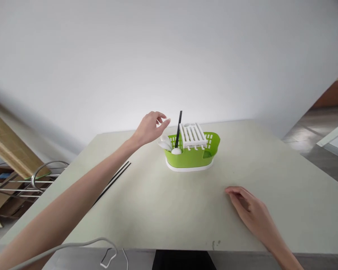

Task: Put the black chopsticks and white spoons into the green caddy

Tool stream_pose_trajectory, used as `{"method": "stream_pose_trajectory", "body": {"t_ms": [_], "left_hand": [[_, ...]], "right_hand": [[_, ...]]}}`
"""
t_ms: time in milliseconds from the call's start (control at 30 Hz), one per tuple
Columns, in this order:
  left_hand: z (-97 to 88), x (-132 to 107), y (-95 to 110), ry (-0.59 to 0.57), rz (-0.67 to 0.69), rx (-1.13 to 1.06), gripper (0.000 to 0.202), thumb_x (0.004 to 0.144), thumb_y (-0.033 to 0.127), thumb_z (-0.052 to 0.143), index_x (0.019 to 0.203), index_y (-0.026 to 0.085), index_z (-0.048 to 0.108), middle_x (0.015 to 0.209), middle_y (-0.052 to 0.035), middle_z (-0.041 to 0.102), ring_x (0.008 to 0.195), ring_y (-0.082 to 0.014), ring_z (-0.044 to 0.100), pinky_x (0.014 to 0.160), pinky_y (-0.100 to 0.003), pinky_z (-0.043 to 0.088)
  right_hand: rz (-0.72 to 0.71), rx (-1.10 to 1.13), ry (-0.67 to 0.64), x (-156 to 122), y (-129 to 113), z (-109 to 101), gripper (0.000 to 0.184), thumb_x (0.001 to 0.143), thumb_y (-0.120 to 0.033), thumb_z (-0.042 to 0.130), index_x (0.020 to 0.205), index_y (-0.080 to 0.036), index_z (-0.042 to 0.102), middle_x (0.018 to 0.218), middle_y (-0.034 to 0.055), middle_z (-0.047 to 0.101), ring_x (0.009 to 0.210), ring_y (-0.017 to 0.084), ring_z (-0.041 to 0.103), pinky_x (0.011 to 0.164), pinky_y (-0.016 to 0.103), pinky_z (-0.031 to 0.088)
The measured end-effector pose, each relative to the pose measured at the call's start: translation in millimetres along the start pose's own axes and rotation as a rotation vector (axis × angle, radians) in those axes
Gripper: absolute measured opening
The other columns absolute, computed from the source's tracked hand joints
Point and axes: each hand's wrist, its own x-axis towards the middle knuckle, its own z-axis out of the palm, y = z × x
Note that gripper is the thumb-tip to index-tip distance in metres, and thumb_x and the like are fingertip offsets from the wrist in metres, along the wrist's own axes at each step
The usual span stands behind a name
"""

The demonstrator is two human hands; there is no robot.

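Observation:
A green basket (190, 157) with a white base stands on the table. White spoons (165, 142) lean out of its left end, beside a white rounded piece (176, 151). Black chopsticks (179, 127) stick up behind that piece; how many is unclear. My left hand (150, 127) hovers just above and left of the spoons, fingers bent, thumb and forefinger slightly apart, holding nothing I can see. My right hand (250, 210) rests on the table at the front right, its fingers curled together with the thumb against them and nothing visible inside.
A white slotted rack (194, 135) with small hooks sits across the basket's top. Two black chopsticks (114, 180) lie on the table (169, 210), partly behind my left forearm. A pale cable (84, 243) crosses the near left edge. A wall rises behind.

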Motion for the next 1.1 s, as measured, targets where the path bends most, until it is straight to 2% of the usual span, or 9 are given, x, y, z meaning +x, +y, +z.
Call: {"method": "stream_pose_trajectory", "body": {"t_ms": [133,233,333,467,600,733,833,933,1100], "left_hand": [[32.5,37,17,-0.187,-0.088,-0.026,0.048,0.099,0.053,0.05,0.123,0.017,0.07,0.132,-0.0121,0.073,0.122,-0.0279,0.066,0.099,-0.036,0.051],[49.7,56,25,-0.135,-0.19,-0.093,0.052,0.1,0.059,0.048,0.117,0.017,0.073,0.122,-0.0119,0.078,0.115,-0.0277,0.069,0.095,-0.035,0.052],[61.6,64,30,-0.087,-0.192,-0.087,0.038,0.099,0.05,0.056,0.094,0.018,0.077,0.107,-0.0102,0.082,0.101,-0.0259,0.073,0.09,-0.035,0.054],[62.2,60,29,0.021,-0.164,-0.259,0.033,0.099,0.043,0.059,0.087,0.017,0.077,0.101,-0.0093,0.083,0.089,-0.022,0.076,0.084,-0.034,0.058],[26.7,52,20,0.233,-0.206,-0.561,0.037,0.1,0.05,0.06,0.103,0.015,0.073,0.105,-0.0121,0.081,0.088,-0.0194,0.079,0.079,-0.031,0.063],[-36.2,35,0,0.519,-0.187,-0.577,0.044,0.099,0.063,0.057,0.106,0.022,0.069,0.095,-0.0063,0.078,0.097,-0.0216,0.078,0.08,-0.031,0.064],[-70.2,6,-23,0.593,-0.209,-0.541,0.045,0.1,0.067,0.05,0.107,0.026,0.066,0.089,-0.0022,0.073,0.096,-0.0197,0.078,0.082,-0.029,0.064],[-75.6,-33,-51,0.48,-0.289,-0.434,0.048,0.098,0.068,0.051,0.105,0.023,0.066,0.086,-0.002,0.073,0.082,-0.018,0.077,0.077,-0.03,0.064],[-37.4,-98,-93,-0.229,-0.286,0.01,0.041,0.094,0.06,0.053,0.085,0.023,0.069,0.079,-0.0026,0.077,0.066,-0.0198,0.074,0.072,-0.031,0.057]], "right_hand": [[-0.026,0.031,-0.012,2,-6,-6,0.034,0.105,-0.051,0.047,0.106,-0.028,0.071,0.111,0.007,0.077,0.092,0.021,0.072,0.074,0.028,0.056],[-0.036,0.066,-0.024,4,-8,-9,0.034,0.106,-0.05,0.046,0.106,-0.027,0.071,0.113,0.0086,0.076,0.093,0.022,0.072,0.069,0.027,0.056],[-0.044,0.092,-0.029,5,-9,-12,0.035,0.106,-0.05,0.045,0.105,-0.026,0.07,0.113,0.0092,0.075,0.091,0.021,0.072,0.065,0.026,0.054],[-0.055,0.093,-0.032,5,-8,-13,0.035,0.107,-0.049,0.044,0.103,-0.026,0.07,0.11,0.0081,0.075,0.087,0.02,0.071,0.067,0.026,0.054],[-0.058,0.087,-0.035,4,-7,-14,0.035,0.107,-0.05,0.044,0.104,-0.026,0.07,0.112,0.0087,0.076,0.089,0.021,0.071,0.071,0.027,0.055],[-0.055,0.073,-0.038,3,-7,-13,0.036,0.106,-0.051,0.044,0.103,-0.026,0.071,0.111,0.009,0.076,0.084,0.021,0.071,0.067,0.027,0.055],[-0.05,0.051,-0.023,2,-7,-11,0.036,0.105,-0.053,0.046,0.103,-0.027,0.071,0.111,0.0088,0.077,0.088,0.022,0.071,0.068,0.028,0.056],[-0.026,0.032,-0.023,1,-4,-8,0.035,0.103,-0.054,0.049,0.103,-0.028,0.072,0.112,0.0073,0.077,0.091,0.022,0.072,0.069,0.027,0.056],[0.009,-0.004,-0.04,-3,4,-2,0.035,0.102,-0.054,0.05,0.106,-0.028,0.073,0.116,0.0071,0.077,0.094,0.023,0.073,0.068,0.027,0.056]]}}
